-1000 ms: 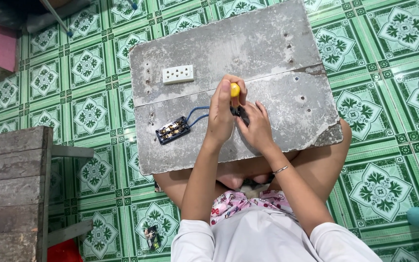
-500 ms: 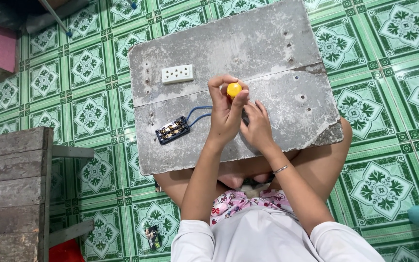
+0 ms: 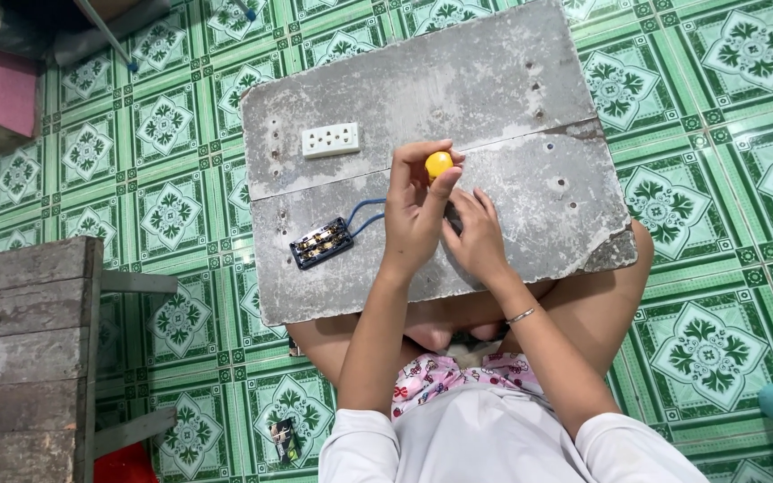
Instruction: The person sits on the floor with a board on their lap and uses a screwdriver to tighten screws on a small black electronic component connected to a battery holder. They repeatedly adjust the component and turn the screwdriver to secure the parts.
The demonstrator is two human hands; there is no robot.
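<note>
1. The person sat on the green patterned tile floor (image 3: 726, 268) with a grey, scuffed board (image 3: 458, 80) resting across the knees, seen from straight above.
2. The left hand (image 3: 415, 210) was raised over the middle of the board, fingers curled together and clamped on the yellow round handle (image 3: 438, 164) of what looked like a screwdriver – thumb on one side, fingertips on the other. Only the yellow end showed; the shaft was hidden behind the hand.
3. The right hand (image 3: 474, 234) sat just beside the left one, touching it, fingers bent down toward the board. It seemed to be pinching something small and dark underneath, but I couldn't tell what it was or how tightly the fingers were closed on it.
4. A thin bracelet (image 3: 521, 315) was on the right wrist.
5. To the left of the hands lay an opened dark switch block (image 3: 321, 242) with its metal contacts facing up. A blue wire (image 3: 364, 213) ran from it toward the hands and disappeared under them.
6. Farther up the board, well apart from the hands, a white socket strip (image 3: 330, 139) lay flat – close to the crack running across the board.
7. Off to the left side stood a weathered wooden bench (image 3: 24, 349), and a small dark part (image 3: 284, 438) lay on the tiles near the person's knee.
</note>
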